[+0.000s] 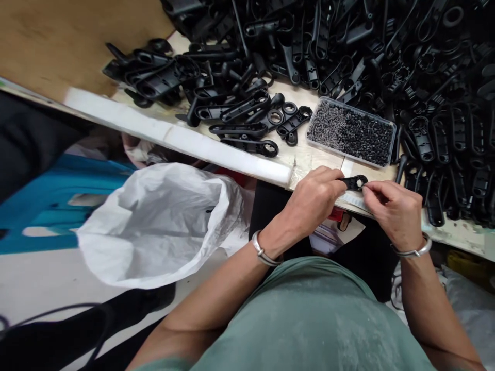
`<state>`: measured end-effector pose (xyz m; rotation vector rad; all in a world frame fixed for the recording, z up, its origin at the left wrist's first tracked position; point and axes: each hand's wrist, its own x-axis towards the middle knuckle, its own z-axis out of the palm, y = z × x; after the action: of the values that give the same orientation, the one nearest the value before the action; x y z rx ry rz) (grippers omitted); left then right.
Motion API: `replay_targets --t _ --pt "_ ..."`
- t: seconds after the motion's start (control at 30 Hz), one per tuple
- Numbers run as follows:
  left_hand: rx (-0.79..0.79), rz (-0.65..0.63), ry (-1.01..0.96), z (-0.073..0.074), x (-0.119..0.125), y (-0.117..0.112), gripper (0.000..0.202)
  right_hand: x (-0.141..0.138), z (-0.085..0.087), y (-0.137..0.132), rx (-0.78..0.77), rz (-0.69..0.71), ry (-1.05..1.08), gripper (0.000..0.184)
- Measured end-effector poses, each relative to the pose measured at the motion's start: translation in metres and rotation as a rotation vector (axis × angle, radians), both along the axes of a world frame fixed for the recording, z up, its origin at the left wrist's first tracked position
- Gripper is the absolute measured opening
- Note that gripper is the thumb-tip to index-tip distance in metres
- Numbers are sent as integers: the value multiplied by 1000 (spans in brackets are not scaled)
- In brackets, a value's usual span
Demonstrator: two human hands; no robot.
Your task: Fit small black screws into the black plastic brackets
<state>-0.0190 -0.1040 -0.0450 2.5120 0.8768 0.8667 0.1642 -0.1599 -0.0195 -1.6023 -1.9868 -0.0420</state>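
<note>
My left hand is closed round a small black plastic part with a ring end, held at the table's near edge. My right hand is pinched at the part's ring end, fingertips pressed together on something too small to make out. Just beyond the hands stands a clear plastic tray full of small dark screws. Both wrists wear metal bangles.
Heaps of black plastic handle parts cover the wooden table, with a smaller group at the left. A white padded strip lines the table edge. An open white plastic bag sits below left, beside a blue stool.
</note>
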Motion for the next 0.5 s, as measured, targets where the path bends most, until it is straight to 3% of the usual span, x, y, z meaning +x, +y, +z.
replay_targets --t 0.3,0.4,0.5 --pt "46 6 -9 -4 0 1 24 -9 -7 2 52 44 -261 17" --pt "54 5 -36 -6 1 0 24 -18 0 2 3 16 -392 24" --pt "50 8 -43 -8 2 0 24 -17 10 5 -139 17 -416 26"
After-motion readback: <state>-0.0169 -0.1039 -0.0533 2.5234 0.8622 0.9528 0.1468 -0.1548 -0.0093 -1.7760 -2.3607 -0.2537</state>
